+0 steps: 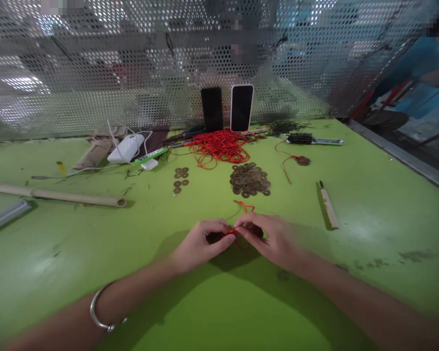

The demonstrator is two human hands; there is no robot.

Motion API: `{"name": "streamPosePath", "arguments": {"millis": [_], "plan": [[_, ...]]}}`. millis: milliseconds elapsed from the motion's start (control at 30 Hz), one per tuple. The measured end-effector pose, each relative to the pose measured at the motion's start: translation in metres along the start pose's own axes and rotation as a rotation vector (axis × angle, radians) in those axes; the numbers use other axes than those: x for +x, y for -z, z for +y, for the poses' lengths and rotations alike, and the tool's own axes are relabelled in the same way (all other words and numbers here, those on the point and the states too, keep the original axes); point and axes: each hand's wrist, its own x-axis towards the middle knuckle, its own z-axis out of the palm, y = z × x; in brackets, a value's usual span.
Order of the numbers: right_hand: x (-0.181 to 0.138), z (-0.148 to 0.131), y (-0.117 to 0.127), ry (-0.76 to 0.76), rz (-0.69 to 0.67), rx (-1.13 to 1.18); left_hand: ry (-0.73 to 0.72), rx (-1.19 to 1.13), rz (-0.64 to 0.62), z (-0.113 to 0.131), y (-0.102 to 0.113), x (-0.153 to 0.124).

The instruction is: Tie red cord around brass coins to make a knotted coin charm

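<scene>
My left hand [207, 242] pinches a red cord [246, 206] between thumb and index finger, close above the table. Opposite it, my right hand [270, 236] pinches the same cord, and the fingertips of both hands nearly meet. A loose end of the cord sticks up beyond my fingers, and a small loop hangs below them. Whether a coin is held inside my left fingers is hidden. Just past my hands lies a heap of round coins with holes [249, 179]. A few more such coins [181, 173] sit in a small group to the left.
Behind the coins lies a tangle of red cord [223, 146], with two phones [242, 108] leaning on the perforated metal screen [139, 63]. At right are a hairbrush [314, 140], a corded coin bundle [302, 160] and a wooden-handled tool [328, 207]. A bamboo stick [76, 196] lies left. A person sits far right.
</scene>
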Motion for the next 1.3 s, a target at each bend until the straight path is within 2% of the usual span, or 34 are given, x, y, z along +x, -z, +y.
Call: {"name": "streamPosePath", "arguments": {"millis": [467, 733, 933, 1067, 1300], "plan": [[-0.0007, 0.0011, -0.0019, -0.039, 0.034, 0.013, -0.016, 0.031, -0.006, 0.0003, -0.0007, -0.0013], [-0.0017, -0.0017, -0.0026, -0.048, 0.062, 0.103, 0.009, -0.076, 0.059, -0.0046, -0.0012, -0.0010], [-0.0018, -0.0018, -0.0029, -0.021, -0.047, 0.005, 0.011, -0.152, 0.154, -0.0048, 0.0002, -0.0004], [-0.0022, -0.0009, -0.0039, 0.026, -0.042, -0.074, 0.001, -0.174, 0.194, -0.0050, -0.0004, -0.0006], [-0.0029, -0.0020, -0.0029, 0.014, -0.094, -0.035, -0.025, -0.119, 0.263, -0.0005, -0.0045, -0.0028]]}}
